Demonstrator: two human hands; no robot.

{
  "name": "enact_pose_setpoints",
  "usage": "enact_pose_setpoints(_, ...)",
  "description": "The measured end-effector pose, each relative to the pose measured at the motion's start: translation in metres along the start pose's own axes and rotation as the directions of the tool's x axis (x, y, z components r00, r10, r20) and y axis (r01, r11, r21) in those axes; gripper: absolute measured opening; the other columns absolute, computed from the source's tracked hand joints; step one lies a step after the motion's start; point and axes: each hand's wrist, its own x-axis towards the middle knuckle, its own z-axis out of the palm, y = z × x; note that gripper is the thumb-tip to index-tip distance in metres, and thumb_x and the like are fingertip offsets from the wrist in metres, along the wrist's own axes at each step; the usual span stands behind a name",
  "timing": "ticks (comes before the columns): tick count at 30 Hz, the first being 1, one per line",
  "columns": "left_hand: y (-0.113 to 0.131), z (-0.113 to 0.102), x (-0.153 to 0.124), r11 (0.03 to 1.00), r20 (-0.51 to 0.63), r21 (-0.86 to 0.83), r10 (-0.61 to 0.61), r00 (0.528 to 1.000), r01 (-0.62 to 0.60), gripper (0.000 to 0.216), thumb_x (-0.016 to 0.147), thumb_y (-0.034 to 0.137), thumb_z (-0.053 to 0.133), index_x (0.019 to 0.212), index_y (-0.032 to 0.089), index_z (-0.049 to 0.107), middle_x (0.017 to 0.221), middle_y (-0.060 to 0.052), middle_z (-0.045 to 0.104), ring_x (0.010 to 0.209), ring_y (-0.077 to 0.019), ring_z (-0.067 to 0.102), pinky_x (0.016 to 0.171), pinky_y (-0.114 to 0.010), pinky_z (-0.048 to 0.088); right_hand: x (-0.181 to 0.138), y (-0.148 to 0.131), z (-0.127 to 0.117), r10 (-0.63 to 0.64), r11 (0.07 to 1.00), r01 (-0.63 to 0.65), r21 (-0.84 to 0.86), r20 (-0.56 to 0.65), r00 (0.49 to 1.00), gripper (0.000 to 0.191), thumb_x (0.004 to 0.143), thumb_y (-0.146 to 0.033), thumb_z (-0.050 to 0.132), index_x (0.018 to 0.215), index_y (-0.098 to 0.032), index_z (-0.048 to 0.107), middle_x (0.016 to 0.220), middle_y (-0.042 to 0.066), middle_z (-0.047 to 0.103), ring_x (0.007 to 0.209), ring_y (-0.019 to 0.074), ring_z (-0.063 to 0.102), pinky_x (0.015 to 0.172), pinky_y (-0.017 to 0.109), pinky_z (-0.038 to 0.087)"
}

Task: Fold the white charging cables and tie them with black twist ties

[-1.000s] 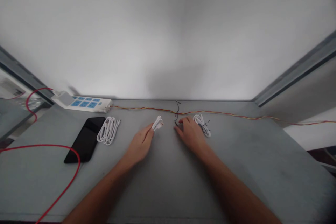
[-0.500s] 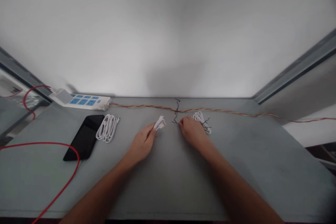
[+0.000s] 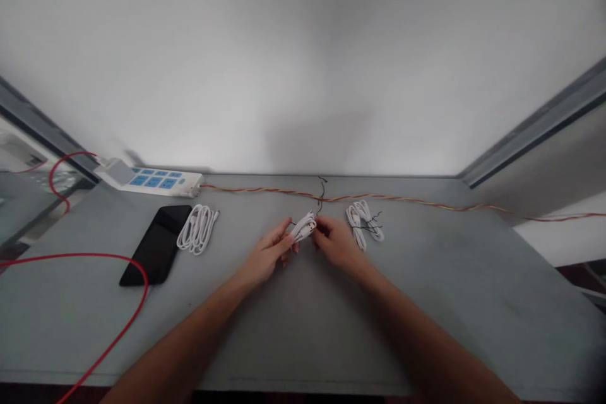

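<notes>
My left hand point(image 3: 267, 254) pinches a small folded white cable point(image 3: 303, 227) at the middle of the grey table point(image 3: 303, 322). My right hand point(image 3: 335, 243) meets it from the right, fingertips closed on a thin black twist tie point(image 3: 320, 202) that rises from the cable's end. Just right of my right hand lies a coiled white cable bound with a black tie point(image 3: 364, 222). Another loose white cable coil point(image 3: 197, 228) lies further left.
A black phone point(image 3: 158, 243) lies face up left of the loose coil. A white and blue power strip point(image 3: 149, 180) sits at the back left. A twisted red-yellow wire point(image 3: 426, 204) runs along the back edge. A red cable point(image 3: 124, 315) loops over the left side.
My right hand has left the tied coil and moved left with the black tie to meet my left hand. My left hand has shifted right with the folded cable.
</notes>
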Motion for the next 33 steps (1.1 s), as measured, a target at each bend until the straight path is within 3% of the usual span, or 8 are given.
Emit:
enact_pose_setpoints(3,0.001,0.002,-0.001,0.999,0.045,-0.038,0.023,0.999,-0.021,0.034,0.081,0.045,0.056,0.090,0.013,0.063,0.072,0.001,0.047,0.055,-0.0068,0.034,0.051,-0.021,0.029,-0.003,-0.007,0.007,0.007,0.987,-0.020,0.159,0.084,0.996,0.019,0.083,-0.027,0.049,0.078,-0.017,0.064,0.059,-0.002,0.057,0.053,0.0112,0.050,0.054,0.023,0.041)
enact_pose_setpoints(6,0.002,0.002,0.000,0.999,0.027,-0.006,0.050,0.998,-0.050,0.034,0.081,0.046,0.055,0.071,0.014,0.058,0.071,0.000,0.046,0.055,-0.0073,0.033,0.052,-0.022,0.030,-0.003,-0.012,0.009,0.043,0.940,-0.091,0.329,0.148,0.988,0.016,0.080,-0.031,0.054,0.076,-0.017,0.062,0.065,-0.001,0.060,0.054,0.0102,0.051,0.055,0.023,0.044)
enact_pose_setpoints(9,0.002,0.002,0.000,0.996,0.000,0.033,0.087,0.996,-0.087,0.034,0.080,0.047,0.056,0.071,0.014,0.058,0.073,-0.001,0.048,0.056,-0.0080,0.035,0.053,-0.022,0.033,-0.003,-0.011,0.010,0.077,0.893,-0.160,0.420,0.208,0.975,0.019,0.077,-0.035,0.057,0.076,-0.016,0.062,0.064,-0.001,0.059,0.053,0.0096,0.051,0.053,0.023,0.045)
enact_pose_setpoints(12,0.002,0.001,0.000,0.986,0.013,0.108,0.124,0.992,-0.125,0.036,0.081,0.048,0.053,0.068,0.015,0.057,0.079,-0.003,0.055,0.058,-0.0089,0.039,0.055,-0.023,0.035,-0.004,-0.009,0.011,0.114,0.891,-0.209,0.403,0.246,0.963,0.020,0.078,-0.034,0.054,0.071,-0.016,0.060,0.057,-0.003,0.053,0.050,0.0089,0.050,0.051,0.021,0.043)
enact_pose_setpoints(19,0.011,-0.001,-0.004,0.837,-0.014,0.527,0.186,0.982,-0.151,0.034,0.088,0.042,0.043,0.069,0.017,0.056,0.068,0.000,0.055,0.060,-0.0120,0.043,0.058,-0.023,0.037,-0.006,-0.010,0.013,0.154,0.890,-0.241,0.387,0.242,0.958,0.017,0.075,-0.031,0.056,0.068,-0.016,0.061,0.053,-0.003,0.054,0.046,0.0084,0.048,0.048,0.021,0.041)
enact_pose_setpoints(26,0.003,-0.006,0.000,0.860,0.024,0.499,0.106,0.994,-0.104,0.037,0.089,0.045,0.040,0.074,0.017,0.057,0.062,0.002,0.049,0.058,-0.0121,0.044,0.057,-0.024,0.037,-0.007,-0.011,0.011,0.125,0.934,-0.190,0.304,0.219,0.968,0.016,0.076,-0.026,0.054,0.067,-0.016,0.063,0.056,-0.001,0.057,0.049,0.0089,0.050,0.050,0.020,0.041)
enact_pose_setpoints(33,0.008,-0.002,-0.002,0.835,-0.028,0.536,0.168,0.985,-0.127,0.036,0.089,0.041,0.040,0.072,0.016,0.060,0.059,0.003,0.047,0.060,-0.0131,0.046,0.060,-0.024,0.036,-0.009,-0.015,0.011,0.110,0.928,-0.185,0.323,0.235,0.966,0.016,0.078,-0.028,0.055,0.074,-0.016,0.064,0.060,-0.001,0.060,0.051,0.0102,0.054,0.054,0.022,0.044)
